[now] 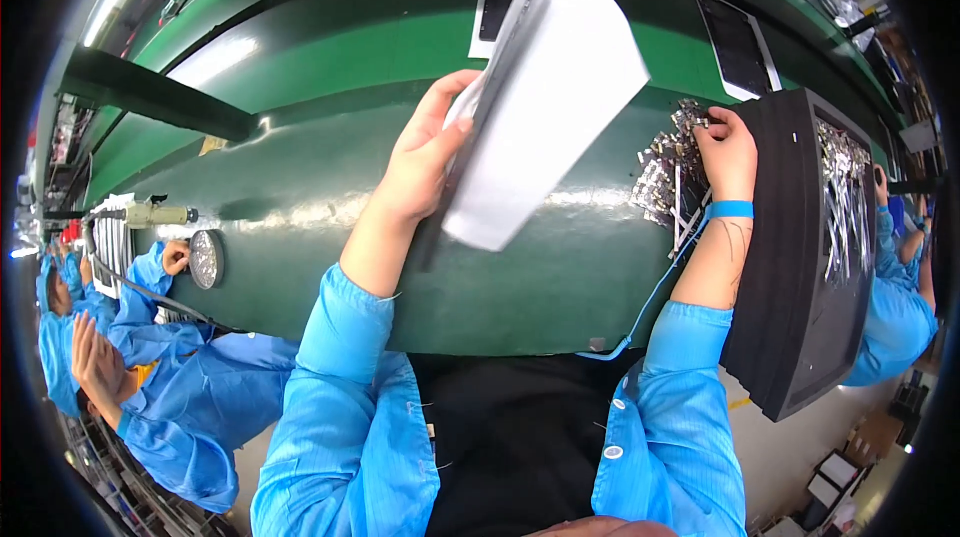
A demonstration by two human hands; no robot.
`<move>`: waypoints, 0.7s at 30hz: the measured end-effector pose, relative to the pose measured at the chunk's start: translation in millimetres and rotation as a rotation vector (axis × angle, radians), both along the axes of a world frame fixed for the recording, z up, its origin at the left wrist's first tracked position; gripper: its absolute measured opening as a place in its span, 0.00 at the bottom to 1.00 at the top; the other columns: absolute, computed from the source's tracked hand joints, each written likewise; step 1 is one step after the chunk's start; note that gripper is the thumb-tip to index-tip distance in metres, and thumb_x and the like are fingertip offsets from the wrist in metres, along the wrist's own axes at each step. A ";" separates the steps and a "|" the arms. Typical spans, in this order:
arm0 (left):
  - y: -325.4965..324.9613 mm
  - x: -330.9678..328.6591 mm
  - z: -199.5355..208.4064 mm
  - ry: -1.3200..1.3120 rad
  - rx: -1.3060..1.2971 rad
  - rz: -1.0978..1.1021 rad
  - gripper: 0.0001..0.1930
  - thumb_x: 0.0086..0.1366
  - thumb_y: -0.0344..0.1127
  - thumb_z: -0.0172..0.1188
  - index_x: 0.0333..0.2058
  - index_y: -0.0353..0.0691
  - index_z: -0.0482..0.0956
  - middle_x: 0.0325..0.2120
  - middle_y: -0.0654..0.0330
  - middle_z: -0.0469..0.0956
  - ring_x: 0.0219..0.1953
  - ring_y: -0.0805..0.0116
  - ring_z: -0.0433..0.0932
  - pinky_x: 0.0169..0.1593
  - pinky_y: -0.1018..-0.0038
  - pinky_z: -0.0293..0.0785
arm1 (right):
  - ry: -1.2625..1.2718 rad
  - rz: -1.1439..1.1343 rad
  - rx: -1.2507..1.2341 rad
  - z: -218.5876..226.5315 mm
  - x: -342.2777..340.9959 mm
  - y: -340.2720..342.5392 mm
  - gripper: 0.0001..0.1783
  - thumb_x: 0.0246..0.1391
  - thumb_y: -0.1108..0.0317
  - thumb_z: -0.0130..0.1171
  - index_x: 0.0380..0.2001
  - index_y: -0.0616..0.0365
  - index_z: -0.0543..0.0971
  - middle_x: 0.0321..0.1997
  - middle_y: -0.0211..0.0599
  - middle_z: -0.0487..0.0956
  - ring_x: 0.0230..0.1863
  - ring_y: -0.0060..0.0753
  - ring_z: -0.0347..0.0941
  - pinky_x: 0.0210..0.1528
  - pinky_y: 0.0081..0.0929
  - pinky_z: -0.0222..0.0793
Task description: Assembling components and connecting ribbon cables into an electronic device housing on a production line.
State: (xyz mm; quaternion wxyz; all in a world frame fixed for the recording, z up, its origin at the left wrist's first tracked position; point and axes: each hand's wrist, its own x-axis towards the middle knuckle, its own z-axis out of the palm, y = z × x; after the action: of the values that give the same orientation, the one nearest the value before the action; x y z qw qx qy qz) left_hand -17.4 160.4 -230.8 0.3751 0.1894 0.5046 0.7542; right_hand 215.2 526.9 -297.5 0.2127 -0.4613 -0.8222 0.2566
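Note:
My left hand (425, 162) is closed on the edge of a thin white panel (560, 107) with a dark rim, tilted up above the bench. Motion blurs the panel's edge, and its other face is hidden. At the right, my right hand (728, 155) reaches into a heap of small shiny metal parts (660, 177). Its thumb and fingers are pinched together on one small metal part (704, 123), too small to name exactly. A blue wrist strap (730, 209) with a cord is on my right wrist.
Beside my right arm stands a stack of black trays (800, 337), its top tray bearing shiny strips (845, 207). Two dark panels with white edges (735, 37) lie at the back. To the left, a co-worker (200, 387) in blue sits near a round dish (206, 259) on the green bench (300, 287).

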 end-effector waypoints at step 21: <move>-9.2 -23.6 -23.9 1.160 -0.930 0.040 0.34 0.62 0.30 0.65 0.70 0.46 0.74 0.33 0.50 0.85 0.38 0.46 0.87 0.46 0.56 0.83 | 0.929 0.121 0.295 36.9 -37.3 -41.5 0.29 0.67 0.80 0.68 0.69 0.61 0.73 0.53 0.40 0.82 0.37 0.19 0.79 0.39 0.17 0.74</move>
State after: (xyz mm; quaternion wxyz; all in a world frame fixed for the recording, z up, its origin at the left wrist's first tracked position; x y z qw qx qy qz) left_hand -41.0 151.2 -254.6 0.0759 0.3695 0.8923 0.2482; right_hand 177.9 485.4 -260.7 0.6048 -0.2145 -0.6934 0.3278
